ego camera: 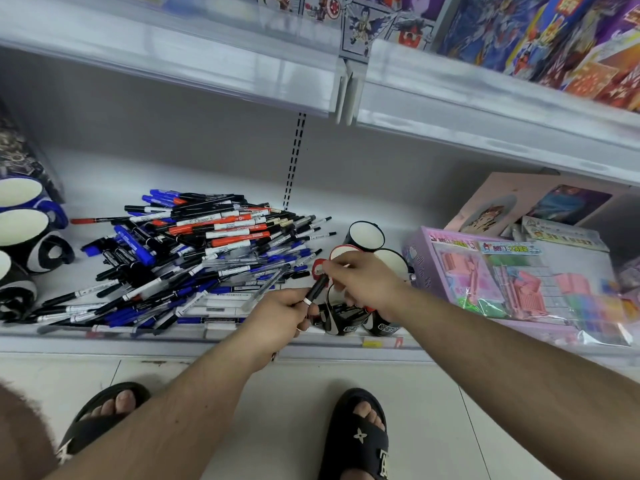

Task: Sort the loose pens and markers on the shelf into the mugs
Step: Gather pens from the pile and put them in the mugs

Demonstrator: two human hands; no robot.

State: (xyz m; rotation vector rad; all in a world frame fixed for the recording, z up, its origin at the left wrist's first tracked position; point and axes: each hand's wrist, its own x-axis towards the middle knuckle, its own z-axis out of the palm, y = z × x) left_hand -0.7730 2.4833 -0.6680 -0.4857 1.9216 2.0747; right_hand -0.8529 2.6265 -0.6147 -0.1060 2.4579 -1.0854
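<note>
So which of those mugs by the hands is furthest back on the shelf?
The dark-rimmed mug, tilted with its white inside showing. It sits behind the red-rimmed mug and the others near the right hand.

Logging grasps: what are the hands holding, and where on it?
Both hold one black marker: left hand pinches its lower end, right hand its upper end.

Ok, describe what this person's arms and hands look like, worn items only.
Both forearms are bare, no sleeves, watches or gloves in view. The left hand wears two light, silvery-looking rings: one on a finger near the marker, another lower, toward the shelf edge. The right hand shows no ring or band from this angle.
</note>
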